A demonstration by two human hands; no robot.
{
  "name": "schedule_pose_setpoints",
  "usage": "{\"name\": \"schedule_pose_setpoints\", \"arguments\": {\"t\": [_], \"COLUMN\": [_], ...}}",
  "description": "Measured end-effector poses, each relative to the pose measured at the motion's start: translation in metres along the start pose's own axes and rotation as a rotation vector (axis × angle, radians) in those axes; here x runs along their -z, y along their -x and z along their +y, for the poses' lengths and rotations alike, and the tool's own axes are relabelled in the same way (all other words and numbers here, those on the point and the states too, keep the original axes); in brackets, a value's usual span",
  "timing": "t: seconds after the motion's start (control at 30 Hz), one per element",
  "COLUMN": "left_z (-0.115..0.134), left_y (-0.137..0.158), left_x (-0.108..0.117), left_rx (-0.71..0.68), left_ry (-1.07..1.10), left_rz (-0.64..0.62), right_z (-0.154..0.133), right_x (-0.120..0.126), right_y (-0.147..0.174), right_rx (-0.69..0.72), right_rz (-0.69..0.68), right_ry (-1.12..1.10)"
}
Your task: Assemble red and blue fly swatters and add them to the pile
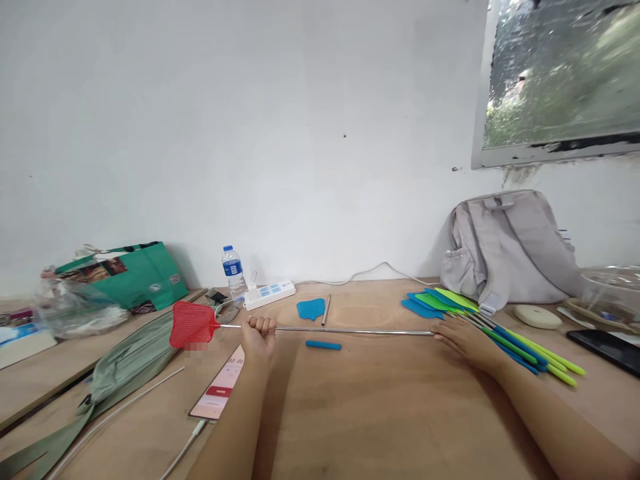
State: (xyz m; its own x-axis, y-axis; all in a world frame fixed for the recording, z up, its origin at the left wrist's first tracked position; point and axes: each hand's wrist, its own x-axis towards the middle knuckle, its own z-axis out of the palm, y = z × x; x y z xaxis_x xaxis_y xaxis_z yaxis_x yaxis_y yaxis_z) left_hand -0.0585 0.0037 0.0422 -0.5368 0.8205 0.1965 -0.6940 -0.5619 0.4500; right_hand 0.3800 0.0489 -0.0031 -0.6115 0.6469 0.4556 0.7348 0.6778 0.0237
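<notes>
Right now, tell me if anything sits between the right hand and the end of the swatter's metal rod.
Nothing visible does. The right hand already touches the bare end of the red fly swatter's thin metal rod; the left hand has a closed grip near the head.

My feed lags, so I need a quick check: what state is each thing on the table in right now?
Red fly swatter: rod extended, level above the table.
Left hand: fist shut on the rod near the head.
Right hand: at the rod's far end, grip unclear.
Blue handle sleeve: lying loose.
Blue swatter head: detached, flat.
Green and blue swatters: piled.
Water bottle: upright, capped.
Phone: screen lit.
</notes>
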Motion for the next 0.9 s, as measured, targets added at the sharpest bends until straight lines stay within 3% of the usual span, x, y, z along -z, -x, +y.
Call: {"name": "schedule_pose_setpoints", "arguments": {"t": [0.33, 0.9], "left_z": [0.002, 0.010], "left_y": [0.002, 0.003], "left_x": [-0.002, -0.005], "left_rx": [-0.003, 0.003], "left_ry": [-0.008, 0.019], "left_rz": [-0.067, -0.056], "right_z": [0.011, 0.020], "right_x": [0.017, 0.031], "right_y": [0.027, 0.039], "right_rx": [0.015, 0.028], "right_rz": [0.031, 0.091], "right_ry": [0.122, 0.154]}}
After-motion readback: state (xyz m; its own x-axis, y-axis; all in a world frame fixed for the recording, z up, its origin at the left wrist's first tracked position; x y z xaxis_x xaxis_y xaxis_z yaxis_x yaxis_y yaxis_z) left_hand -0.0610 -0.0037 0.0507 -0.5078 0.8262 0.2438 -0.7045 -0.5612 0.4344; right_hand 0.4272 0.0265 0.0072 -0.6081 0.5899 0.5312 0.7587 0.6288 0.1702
